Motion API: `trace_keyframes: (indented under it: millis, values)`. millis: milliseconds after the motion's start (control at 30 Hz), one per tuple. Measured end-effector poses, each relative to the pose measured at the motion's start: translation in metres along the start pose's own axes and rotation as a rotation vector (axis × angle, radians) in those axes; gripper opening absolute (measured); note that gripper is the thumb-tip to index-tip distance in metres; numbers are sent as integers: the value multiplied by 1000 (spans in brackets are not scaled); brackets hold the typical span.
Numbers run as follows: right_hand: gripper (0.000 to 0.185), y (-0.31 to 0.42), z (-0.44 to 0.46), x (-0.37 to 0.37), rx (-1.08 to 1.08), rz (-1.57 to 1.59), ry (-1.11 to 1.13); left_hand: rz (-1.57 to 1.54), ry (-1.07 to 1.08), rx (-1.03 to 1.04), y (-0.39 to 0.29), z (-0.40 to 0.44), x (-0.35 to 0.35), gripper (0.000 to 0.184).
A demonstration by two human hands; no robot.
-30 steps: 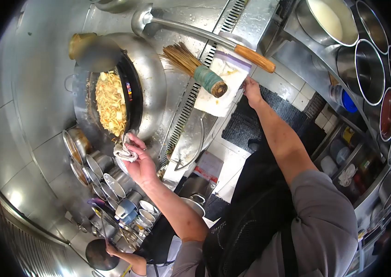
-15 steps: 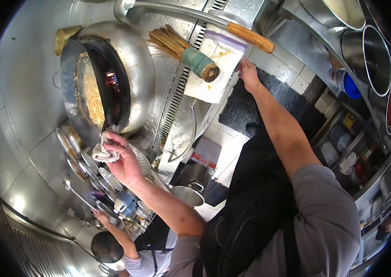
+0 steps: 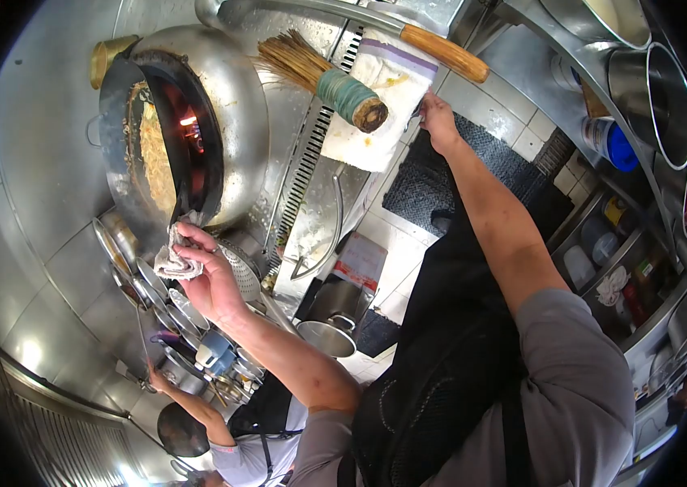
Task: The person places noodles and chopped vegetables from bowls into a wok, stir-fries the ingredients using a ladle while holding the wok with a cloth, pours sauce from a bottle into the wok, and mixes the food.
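My left hand [image 3: 212, 276] grips a folded, stained cloth [image 3: 171, 266] against the near rim of a dark wok [image 3: 119, 174]. Pale noodle-like food [image 3: 153, 154] lies inside the wok, which is tilted up over the burner. Flame [image 3: 188, 122] glows beneath its raised edge. At the front edge of the stove, my right hand [image 3: 441, 123] has its fingers closed around a small dark part, mostly hidden, beside a white towel [image 3: 368, 150]. On that towel rests a bamboo wok brush [image 3: 339, 93] with a green-wrapped handle.
A wooden-handled ladle [image 3: 441, 53] lies across the back of the counter. Near my left forearm are a perforated strainer [image 3: 238, 272] and a steel pot [image 3: 327, 338]. A co-worker's hand [image 3: 158, 380] holds a long utensil at lower left. Steel pots [image 3: 656, 97] line the right shelf.
My left hand, the cloth and the wok have shifted slightly left and up. The food has slid inside the wok. The co-worker's hand and utensil have moved left. My right hand stays put.
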State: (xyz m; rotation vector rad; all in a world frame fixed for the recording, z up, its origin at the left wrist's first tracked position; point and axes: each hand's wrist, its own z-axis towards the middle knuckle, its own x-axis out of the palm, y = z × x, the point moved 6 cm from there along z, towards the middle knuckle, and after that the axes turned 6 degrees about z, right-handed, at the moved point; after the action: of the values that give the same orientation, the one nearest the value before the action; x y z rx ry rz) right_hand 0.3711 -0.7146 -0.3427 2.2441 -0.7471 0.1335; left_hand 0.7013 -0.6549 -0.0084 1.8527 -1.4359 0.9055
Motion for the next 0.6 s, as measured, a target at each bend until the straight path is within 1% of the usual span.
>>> trace_keyframes:
  millis: [600]
  values:
    - [52, -3, 3, -2, 7, 6, 7, -18, 12, 19, 0, -3, 6, 50]
